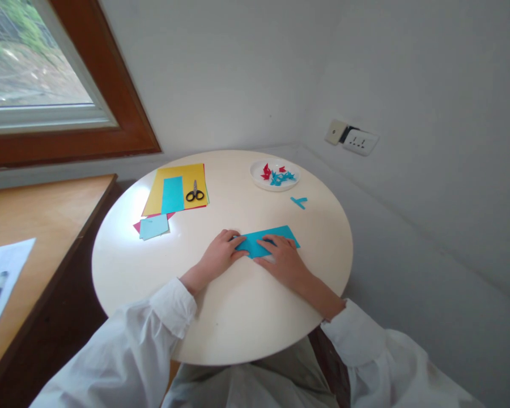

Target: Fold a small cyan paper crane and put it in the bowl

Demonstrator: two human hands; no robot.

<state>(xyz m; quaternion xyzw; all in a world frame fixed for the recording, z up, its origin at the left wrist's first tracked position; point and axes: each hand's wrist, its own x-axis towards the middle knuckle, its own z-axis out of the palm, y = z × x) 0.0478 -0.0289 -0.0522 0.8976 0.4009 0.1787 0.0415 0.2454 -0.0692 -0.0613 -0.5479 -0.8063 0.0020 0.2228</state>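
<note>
A blue paper strip (251, 245) is held near the middle of the round table (221, 323). Its left end is gripped by the left hand (225, 251); the right hand (280, 258) is laid over it, and whether a pinch is made there cannot be told. Small shaped red pieces (266, 171) and blue pieces (281, 178) are already gathered on the white plate (254, 177); the strip is not yet so shaped. Scissors (195, 194) and yellow paper (153, 195) are left unhandled.

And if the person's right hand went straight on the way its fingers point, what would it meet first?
Sliding over the blue rectangular paper beneath it, the right hand would probably meet the left hand first; relative height is hard to judge.
</note>
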